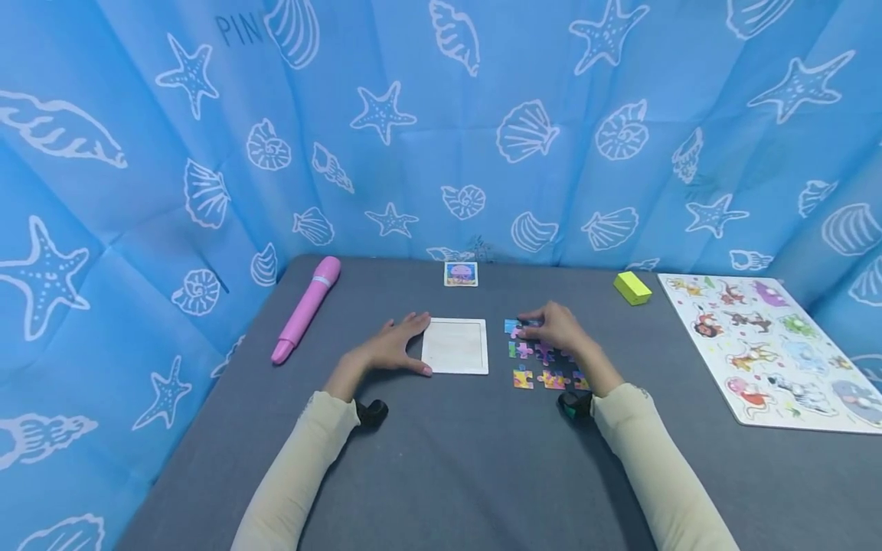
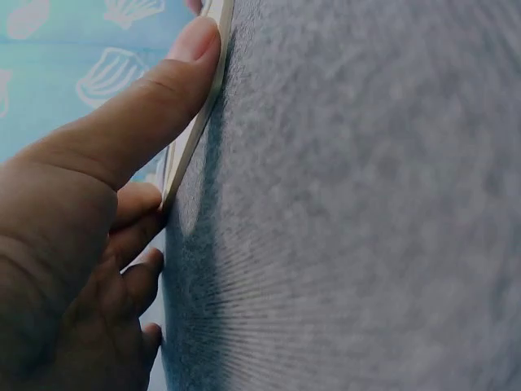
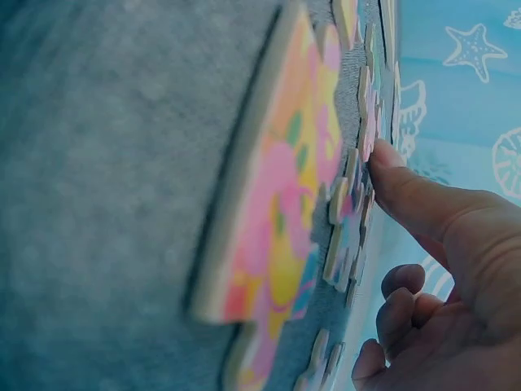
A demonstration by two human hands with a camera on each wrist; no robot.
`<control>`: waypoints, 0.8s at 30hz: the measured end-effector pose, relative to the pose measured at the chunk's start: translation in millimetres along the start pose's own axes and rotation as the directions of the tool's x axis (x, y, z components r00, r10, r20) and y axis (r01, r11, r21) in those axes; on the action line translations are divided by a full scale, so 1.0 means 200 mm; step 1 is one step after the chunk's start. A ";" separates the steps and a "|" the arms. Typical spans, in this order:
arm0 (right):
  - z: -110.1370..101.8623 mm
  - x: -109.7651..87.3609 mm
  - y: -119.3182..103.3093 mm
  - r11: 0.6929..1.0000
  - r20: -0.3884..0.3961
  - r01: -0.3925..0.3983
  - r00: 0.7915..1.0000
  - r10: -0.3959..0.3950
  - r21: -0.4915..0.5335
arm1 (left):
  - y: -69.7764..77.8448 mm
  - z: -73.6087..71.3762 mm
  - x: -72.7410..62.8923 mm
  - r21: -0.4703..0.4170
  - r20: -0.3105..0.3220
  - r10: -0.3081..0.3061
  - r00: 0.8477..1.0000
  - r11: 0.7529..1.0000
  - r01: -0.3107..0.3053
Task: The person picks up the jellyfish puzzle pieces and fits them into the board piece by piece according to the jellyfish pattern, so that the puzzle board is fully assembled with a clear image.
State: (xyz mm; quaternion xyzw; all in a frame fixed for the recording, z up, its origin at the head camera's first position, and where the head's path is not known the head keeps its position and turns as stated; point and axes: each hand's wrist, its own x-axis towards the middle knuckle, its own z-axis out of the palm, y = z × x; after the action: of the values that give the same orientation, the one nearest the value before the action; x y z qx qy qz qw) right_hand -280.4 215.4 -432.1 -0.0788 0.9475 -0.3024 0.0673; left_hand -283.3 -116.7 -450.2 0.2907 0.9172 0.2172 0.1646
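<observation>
A shallow white square puzzle tray (image 1: 455,347) lies flat on the table. My left hand (image 1: 396,346) holds its left side, the thumb at the near corner and the fingers spread toward the far one. In the left wrist view the thumb (image 2: 155,106) presses along the tray's edge. My right hand (image 1: 556,330) is over rows of colourful jigsaw pieces to the right of the tray. Its thumb and forefinger pinch at a blue-and-pink puzzle piece (image 1: 511,327) in the far row. Nearer, yellow-and-pink pieces (image 1: 553,379) lie flat; the hand hides part of the rows.
Behind the tray lies a small jellyfish picture card (image 1: 461,274). A pink microphone-shaped toy (image 1: 306,310) is at the left. On the right are a yellow block (image 1: 632,288) and a white animal board (image 1: 779,352). A blue shell-patterned curtain (image 1: 413,176) borders the grey table.
</observation>
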 end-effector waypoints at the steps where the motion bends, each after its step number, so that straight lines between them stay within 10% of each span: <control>1: 0.00 0.00 0.00 1.000 -0.004 -0.004 1.000 0.004 -0.008 | 0.00 0.00 0.00 -0.001 -0.002 0.002 1.000 1.000 -0.002; 17: 0.02 0.01 -0.01 1.000 -0.033 -0.017 0.999 0.017 -0.011 | -0.01 -0.01 -0.01 -0.023 0.024 0.013 1.000 1.000 -0.013; 24: 0.07 0.03 -0.20 0.998 -0.035 0.054 0.998 -0.053 0.036 | -0.01 0.00 -0.01 -0.012 0.026 0.003 1.000 1.000 -0.003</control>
State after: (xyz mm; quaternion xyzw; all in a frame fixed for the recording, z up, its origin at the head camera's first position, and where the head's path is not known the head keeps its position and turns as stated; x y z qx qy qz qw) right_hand -280.0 173.1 -420.7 -0.0976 0.9404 -0.3227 0.0444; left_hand -283.1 -118.8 -449.9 0.2940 0.9132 0.2193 0.1778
